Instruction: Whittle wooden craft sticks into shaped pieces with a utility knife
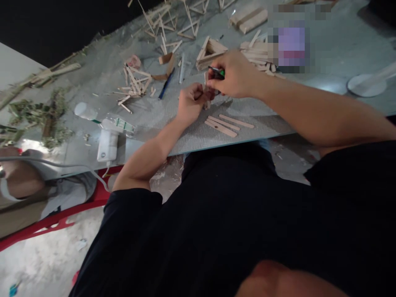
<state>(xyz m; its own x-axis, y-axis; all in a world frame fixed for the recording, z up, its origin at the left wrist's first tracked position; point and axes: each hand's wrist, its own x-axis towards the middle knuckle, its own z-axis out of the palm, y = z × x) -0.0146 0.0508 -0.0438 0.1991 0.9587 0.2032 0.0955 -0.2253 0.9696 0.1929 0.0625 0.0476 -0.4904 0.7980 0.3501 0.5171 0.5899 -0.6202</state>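
My left hand (192, 101) has its fingers closed on a wooden stick (206, 78) that stands roughly upright in the view. At the stick's upper part is my right hand (230, 75), its fingers wrapped round a small tool (218, 71) with a green and dark handle. The tool's tip is hidden between the fingers. Several flat wooden sticks (223, 127) lie on the table just below both hands. Beyond my right hand sits a triangular stack of sticks (210, 51).
The grey table (148, 136) also bears a blue pen (166, 83), a pile of stick pieces (136, 82), a clear bottle (102, 119), a white power bank (107, 145) and dried plants (46, 115). A person's arm (21, 177) is at the far left.
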